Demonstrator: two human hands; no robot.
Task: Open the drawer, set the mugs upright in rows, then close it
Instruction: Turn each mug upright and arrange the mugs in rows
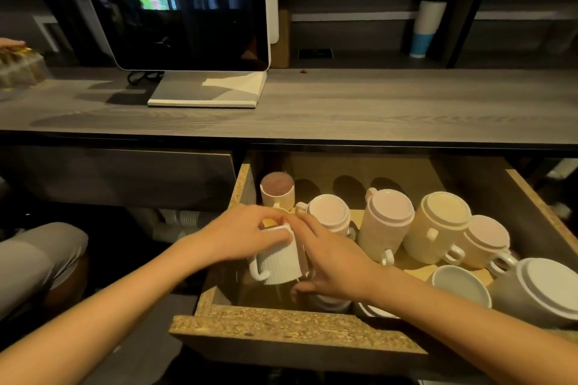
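Observation:
The drawer (281,330) under the counter is pulled out. My left hand (247,236) grips a white ribbed mug (281,262) by its upper end, above the drawer's left front; the mug is tilted, its handle at the lower left. My right hand (331,262) rests against the mug's right side, fingers reaching down behind it. One ribbed mug (278,191) stands upright at the back left. Several mugs stand upside down to the right, among them a pink one (331,212), a tall one (386,219) and a cream one (438,225). A white mug (459,286) lies with its mouth toward me.
A large grey upside-down mug (541,291) sits at the drawer's right front. On the grey counter (375,109) above stands a monitor (175,6) on a white base. A white and blue tumbler (427,28) stands on the shelf behind. A person's leg (34,256) is at the left.

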